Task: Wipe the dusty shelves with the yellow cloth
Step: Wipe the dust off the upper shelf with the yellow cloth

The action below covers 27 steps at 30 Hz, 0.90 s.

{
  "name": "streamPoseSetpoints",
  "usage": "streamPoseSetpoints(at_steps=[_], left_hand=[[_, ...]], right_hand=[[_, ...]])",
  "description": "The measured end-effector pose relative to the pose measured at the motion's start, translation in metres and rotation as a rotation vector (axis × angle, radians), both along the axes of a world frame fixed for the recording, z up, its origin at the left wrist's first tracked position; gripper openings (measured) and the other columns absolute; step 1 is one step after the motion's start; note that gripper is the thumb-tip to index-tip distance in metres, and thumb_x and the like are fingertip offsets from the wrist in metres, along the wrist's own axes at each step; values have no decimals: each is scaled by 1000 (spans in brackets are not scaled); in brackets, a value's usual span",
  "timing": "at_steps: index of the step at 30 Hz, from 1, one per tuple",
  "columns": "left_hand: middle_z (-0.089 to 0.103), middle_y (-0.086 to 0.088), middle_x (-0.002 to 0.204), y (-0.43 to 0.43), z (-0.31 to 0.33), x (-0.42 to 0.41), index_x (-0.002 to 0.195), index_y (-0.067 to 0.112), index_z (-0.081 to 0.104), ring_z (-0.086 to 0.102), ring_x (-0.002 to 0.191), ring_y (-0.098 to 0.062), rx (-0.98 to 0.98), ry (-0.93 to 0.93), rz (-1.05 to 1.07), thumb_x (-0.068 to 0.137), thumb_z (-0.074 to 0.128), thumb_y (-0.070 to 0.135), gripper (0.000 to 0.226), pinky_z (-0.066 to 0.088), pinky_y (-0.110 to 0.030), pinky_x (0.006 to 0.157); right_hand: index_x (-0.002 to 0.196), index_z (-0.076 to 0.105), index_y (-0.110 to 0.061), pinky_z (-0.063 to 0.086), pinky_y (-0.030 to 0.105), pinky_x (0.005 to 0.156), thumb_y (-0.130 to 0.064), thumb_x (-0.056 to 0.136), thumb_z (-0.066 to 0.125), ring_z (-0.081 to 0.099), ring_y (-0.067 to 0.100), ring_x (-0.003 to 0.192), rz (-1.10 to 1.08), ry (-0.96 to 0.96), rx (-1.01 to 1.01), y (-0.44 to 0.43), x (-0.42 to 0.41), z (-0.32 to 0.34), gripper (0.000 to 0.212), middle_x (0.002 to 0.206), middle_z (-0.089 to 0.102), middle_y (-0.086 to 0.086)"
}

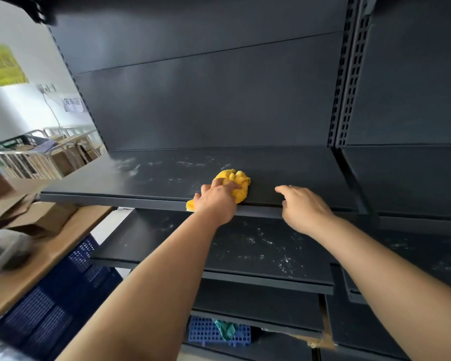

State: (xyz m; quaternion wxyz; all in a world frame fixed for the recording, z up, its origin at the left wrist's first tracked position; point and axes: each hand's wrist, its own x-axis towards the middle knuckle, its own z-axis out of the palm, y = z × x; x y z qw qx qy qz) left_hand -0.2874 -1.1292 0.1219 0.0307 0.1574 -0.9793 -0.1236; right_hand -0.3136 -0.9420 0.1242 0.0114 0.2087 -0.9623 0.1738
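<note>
A crumpled yellow cloth [236,183] lies on the dark metal upper shelf [151,178], near its front edge. My left hand [216,201] presses down on the cloth, fingers closed over it; one corner of the cloth sticks out under my wrist. My right hand [303,207] rests on the shelf's front lip just right of the cloth, fingers bent, holding nothing. White dust streaks mark the upper shelf to the left of the cloth. The lower shelf [258,246] below my arms is also speckled with dust.
A slotted upright post [346,82] divides this bay from the shelving on the right. A wooden table [63,238] with cardboard boxes stands at the left, blue crates [50,303] under it. A blue perforated basket [211,332] with a green rag sits low down.
</note>
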Motion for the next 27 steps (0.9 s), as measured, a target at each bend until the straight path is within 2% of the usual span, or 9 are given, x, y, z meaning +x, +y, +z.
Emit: streamPoseSetpoints(at_steps=[7, 11, 21, 27], left_hand=[[31, 3, 148, -89, 1, 12, 137, 47, 38, 30, 133, -31, -15, -22, 72, 93, 46, 16, 55, 26, -52, 111], [29, 4, 150, -119, 0, 9, 139, 45, 37, 30, 134, -31, -14, -43, 46, 94, 45, 16, 54, 27, -53, 110], [19, 6, 154, -89, 3, -25, 138, 50, 37, 25, 135, -32, 12, -101, -196, 95, 41, 11, 58, 28, -48, 112], [20, 6, 153, -60, 1, -55, 137, 51, 38, 26, 135, -30, 3, -70, -200, 98, 43, 17, 52, 26, -45, 113]], right_hand=[[140, 43, -18, 48, 41, 94, -2, 93, 42, 53, 27, 120, 1, 32, 10, -65, 7, -6, 50, 137, 52, 7], [140, 43, -19, 50, 41, 90, -1, 92, 41, 55, 26, 116, -52, 32, 12, -88, 6, -8, 51, 133, 54, 4], [143, 42, -21, 50, 38, 90, -9, 96, 45, 54, 25, 120, -105, 61, 5, -94, -10, -12, 48, 139, 52, 4], [135, 52, -24, 47, 35, 90, -29, 100, 45, 53, 22, 122, -88, 61, 24, -76, -33, -7, 37, 139, 53, -1]])
